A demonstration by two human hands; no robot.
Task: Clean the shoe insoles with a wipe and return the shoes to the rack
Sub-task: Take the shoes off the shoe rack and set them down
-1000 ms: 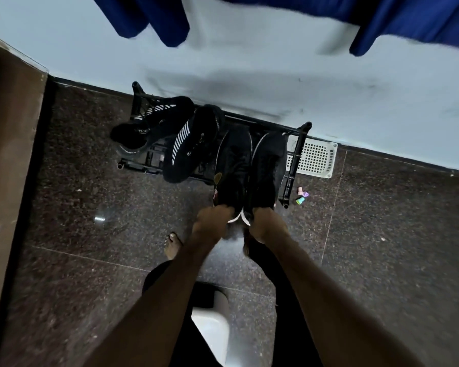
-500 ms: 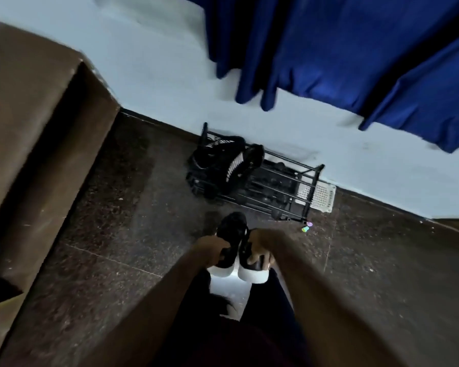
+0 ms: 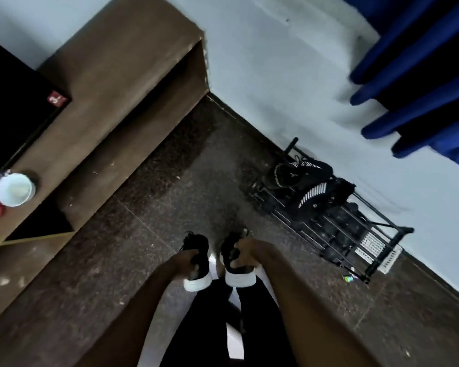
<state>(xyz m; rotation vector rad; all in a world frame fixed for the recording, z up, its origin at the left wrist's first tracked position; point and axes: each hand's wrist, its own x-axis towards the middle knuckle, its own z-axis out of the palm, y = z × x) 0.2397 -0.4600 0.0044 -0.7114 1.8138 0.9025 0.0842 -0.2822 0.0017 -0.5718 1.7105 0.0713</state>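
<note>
The floor [image 3: 157, 221] was dark speckled stone, polished to a dull sheen. The left shoe [image 3: 200, 245] and right shoe [image 3: 228, 246] showed matt black cloth uppers over smooth white soles. The rack [image 3: 337, 226] was thin black metal rod, the basket [image 3: 371, 246] beside it white perforated plastic. The curtain [image 3: 421, 62] was blue cloth, the wall [image 3: 276, 75] matt pale paint, the cabinet [image 3: 104, 75] matt brown and scuffed.

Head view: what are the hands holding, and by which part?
One black, white-soled shoe each: the left hand grips the left shoe and the right hand grips the right shoe, both at the heel end by the opening.
</note>
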